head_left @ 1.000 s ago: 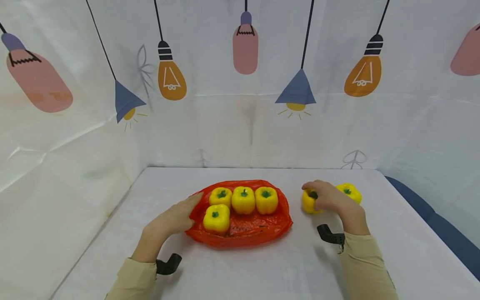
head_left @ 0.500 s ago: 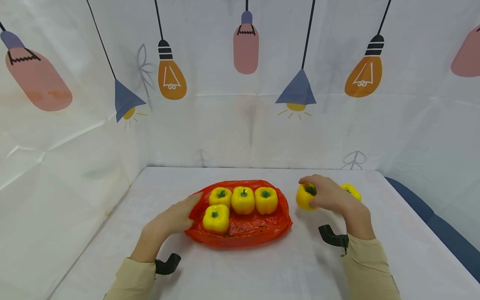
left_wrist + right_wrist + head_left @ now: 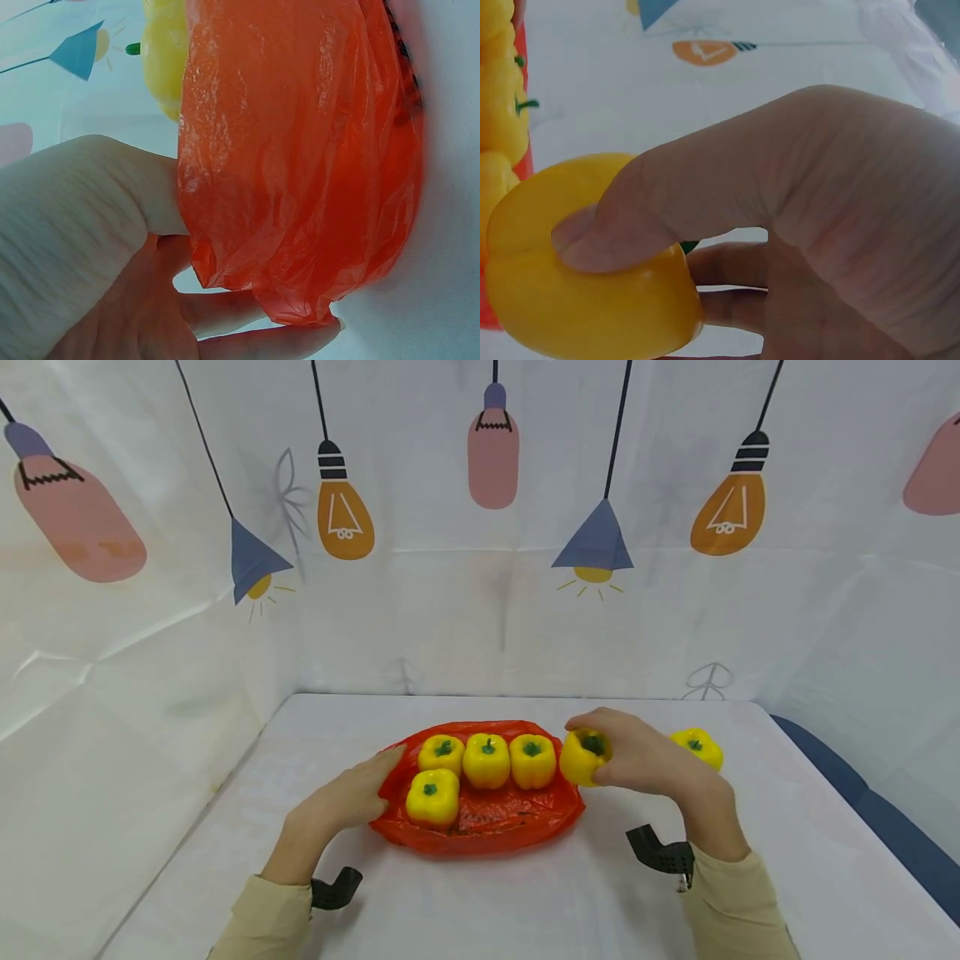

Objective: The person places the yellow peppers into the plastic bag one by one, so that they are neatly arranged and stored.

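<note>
My right hand (image 3: 637, 750) grips a yellow bell pepper (image 3: 582, 758) with a green stem, at the right rim of a red plastic bag (image 3: 517, 837). In the right wrist view the thumb lies across this bell pepper (image 3: 592, 300), fingers on its far side. My left hand (image 3: 358, 792) holds the bag's left edge; the left wrist view has the thumb tucked behind the rim of the red bag (image 3: 300, 165) and fingers along its outside. Inside the opened bag sit several yellow peppers, three in a back row and one pepper (image 3: 432, 798) at front left.
One more yellow pepper (image 3: 699, 747) stands on the white table (image 3: 480, 910), right of the right hand and partly behind it. A white sheet (image 3: 450, 618) printed with lamps hangs behind the table. Something dark blue (image 3: 847, 777) lies beyond the right edge.
My right hand has lifted the bell pepper off the table and carried it left to the bag's right rim. The left hand has stayed at the bag's left edge.
</note>
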The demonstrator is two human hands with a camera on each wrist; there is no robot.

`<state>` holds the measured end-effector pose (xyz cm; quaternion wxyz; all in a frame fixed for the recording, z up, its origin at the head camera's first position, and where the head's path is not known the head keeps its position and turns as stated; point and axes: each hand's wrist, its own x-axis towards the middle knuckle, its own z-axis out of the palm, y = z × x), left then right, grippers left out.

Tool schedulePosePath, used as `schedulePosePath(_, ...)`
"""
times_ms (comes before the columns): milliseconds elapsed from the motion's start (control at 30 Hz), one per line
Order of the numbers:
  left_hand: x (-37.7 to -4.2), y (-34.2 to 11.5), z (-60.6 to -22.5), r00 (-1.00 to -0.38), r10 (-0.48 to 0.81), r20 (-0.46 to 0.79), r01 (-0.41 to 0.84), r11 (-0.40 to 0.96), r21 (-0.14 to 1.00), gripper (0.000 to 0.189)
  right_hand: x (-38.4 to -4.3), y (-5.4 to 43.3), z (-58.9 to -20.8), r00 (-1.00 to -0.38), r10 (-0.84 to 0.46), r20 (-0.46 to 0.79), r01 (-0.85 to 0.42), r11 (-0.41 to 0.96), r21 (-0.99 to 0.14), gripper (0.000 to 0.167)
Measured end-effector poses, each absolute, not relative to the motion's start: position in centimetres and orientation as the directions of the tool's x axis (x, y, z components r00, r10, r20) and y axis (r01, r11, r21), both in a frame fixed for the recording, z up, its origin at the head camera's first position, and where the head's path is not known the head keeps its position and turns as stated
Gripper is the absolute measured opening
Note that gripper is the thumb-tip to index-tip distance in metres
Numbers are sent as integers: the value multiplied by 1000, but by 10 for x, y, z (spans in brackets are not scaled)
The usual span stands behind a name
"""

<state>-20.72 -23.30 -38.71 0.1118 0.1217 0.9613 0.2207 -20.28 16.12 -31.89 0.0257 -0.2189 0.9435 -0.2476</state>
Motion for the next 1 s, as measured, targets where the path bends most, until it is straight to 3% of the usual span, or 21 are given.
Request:
schedulePosePath(733, -209, -231, -390, -946, 283, -156, 190, 877, 442, 75, -193, 104, -331, -809, -588, 32, -515, 680, -523, 65)
schedulePosePath(1000, -211, -230, -391, -947, 273, -171, 173, 879, 445, 76, -194, 79, -349, -770, -638, 13, -567, 674, -473, 63)
